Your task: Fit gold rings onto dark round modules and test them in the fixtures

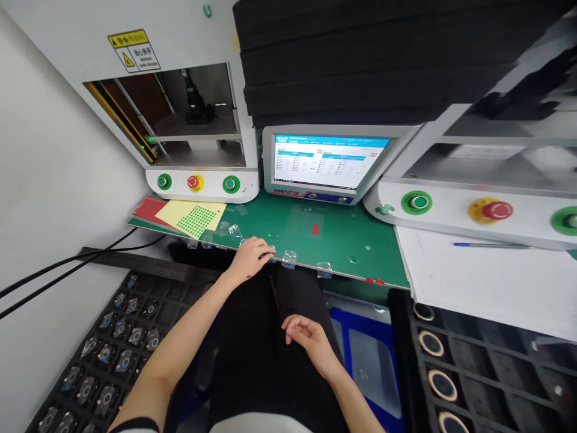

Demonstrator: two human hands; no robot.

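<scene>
My left hand point(250, 257) reaches to the front edge of the green mat point(333, 237), its fingers curled and pinched at a small clear piece stuck along that edge; what they grip is too small to name. Several clear tape tabs point(289, 258) hang along the same edge. My right hand point(305, 337) rests on my lap over black clothing, with loosely curled fingers that hold nothing. A yellow sheet of green dot stickers point(195, 218) lies on the mat to the left, over a red sheet point(148, 208).
A monitor point(325, 161) stands behind the mat between two white machines with green and red buttons point(195, 182) point(491, 210). Black trays of small parts point(108, 361) and of rings point(433, 361) flank my lap. A pen point(491, 245) lies on white paper at the right. Black foam is stacked above.
</scene>
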